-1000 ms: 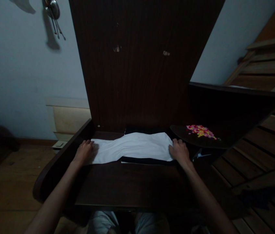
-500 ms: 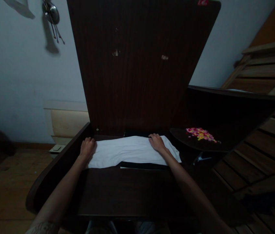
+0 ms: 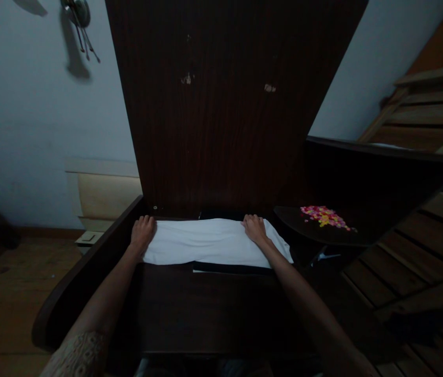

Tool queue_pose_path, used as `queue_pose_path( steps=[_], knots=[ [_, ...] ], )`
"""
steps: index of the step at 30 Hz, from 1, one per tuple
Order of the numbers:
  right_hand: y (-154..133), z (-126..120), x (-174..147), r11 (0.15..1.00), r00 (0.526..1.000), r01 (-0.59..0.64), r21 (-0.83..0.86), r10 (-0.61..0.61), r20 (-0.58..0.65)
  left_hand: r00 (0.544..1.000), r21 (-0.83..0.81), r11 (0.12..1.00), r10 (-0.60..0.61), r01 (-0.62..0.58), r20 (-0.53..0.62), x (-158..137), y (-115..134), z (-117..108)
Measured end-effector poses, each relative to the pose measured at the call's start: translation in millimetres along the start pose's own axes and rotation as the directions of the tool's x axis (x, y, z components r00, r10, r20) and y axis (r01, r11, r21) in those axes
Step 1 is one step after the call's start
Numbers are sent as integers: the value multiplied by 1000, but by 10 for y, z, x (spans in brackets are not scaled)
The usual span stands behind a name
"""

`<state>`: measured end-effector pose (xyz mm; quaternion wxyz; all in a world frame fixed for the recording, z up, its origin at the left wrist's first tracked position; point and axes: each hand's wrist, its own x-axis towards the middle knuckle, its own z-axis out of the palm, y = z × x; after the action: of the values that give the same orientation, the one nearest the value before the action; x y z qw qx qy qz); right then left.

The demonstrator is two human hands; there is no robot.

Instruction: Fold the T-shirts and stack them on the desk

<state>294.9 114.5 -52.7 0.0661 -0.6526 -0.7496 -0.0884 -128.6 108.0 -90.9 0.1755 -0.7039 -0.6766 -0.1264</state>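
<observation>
A white folded cloth [image 3: 206, 241] lies stretched lengthwise across a dark wooden desk [image 3: 190, 314]. My left hand [image 3: 143, 233] is closed on its left end, fingers curled over the edge. Near the cloth's right end, my right hand [image 3: 254, 228] has its fingers bent over the far edge, gripping the fabric there; its fingertips are partly hidden. Under the cloth, a flat black item [image 3: 233, 268] with a thin pale lower edge sticks out at the front. Shallow creases run along the cloth between my hands.
Behind the desk rises a tall dark wooden panel [image 3: 221, 131]. To the right, a small shelf [image 3: 296, 222] bears a cluster of pink and yellow pieces [image 3: 325, 216]. A raised side board [image 3: 84, 277] bounds the desk's left. Wooden slats [image 3: 433, 230] stand at far right.
My left hand has moved slightly up and away with the cloth's left end. The cloth now lies straighter and its front edge is more even. My right hand stays nearly in place.
</observation>
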Motion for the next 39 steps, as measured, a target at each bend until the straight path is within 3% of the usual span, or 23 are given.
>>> queue_pose_path(
  steps=[4, 8, 13, 19, 25, 30, 33, 35, 39],
  knots=[
    [-60, 38, -20, 1000, 999, -12, 15, 12, -42, 999, -46, 999, 29, -27, 34, 33, 64, -110],
    [-220, 30, -92, 998, 987, -16, 66, 26, -159, 992, -60, 994, -92, 97, 84, -68, 329, -271],
    [-434, 75, -291, 959, 966, 148, 241, -88, -243, 925, -80, 979, -150, 189, 349, -420, 577, -230],
    [-390, 315, -524, 933, 974, 218, 285, -187, -131, 912, -73, 978, -155, 197, 381, -499, 381, 35],
    [-239, 366, -625, 960, 992, 111, 256, -122, 24, 887, -71, 978, -146, 196, 439, -330, 318, 24],
    [-245, 327, -577, 956, 995, 32, 291, -59, 85, 925, -29, 994, -86, 104, 371, -277, 448, -135],
    [-316, 280, -460, 947, 999, 28, 320, -41, 32, 955, -101, 995, 28, 2, 296, -228, 606, -157],
    [-363, 256, -366, 939, 997, 69, 336, -72, -2, 945, -163, 986, 77, -26, 317, -206, 701, -108],
    [-397, 275, -226, 940, 991, 85, 331, -116, 74, 907, -163, 986, 44, 28, 418, -201, 767, 54]
  ],
)
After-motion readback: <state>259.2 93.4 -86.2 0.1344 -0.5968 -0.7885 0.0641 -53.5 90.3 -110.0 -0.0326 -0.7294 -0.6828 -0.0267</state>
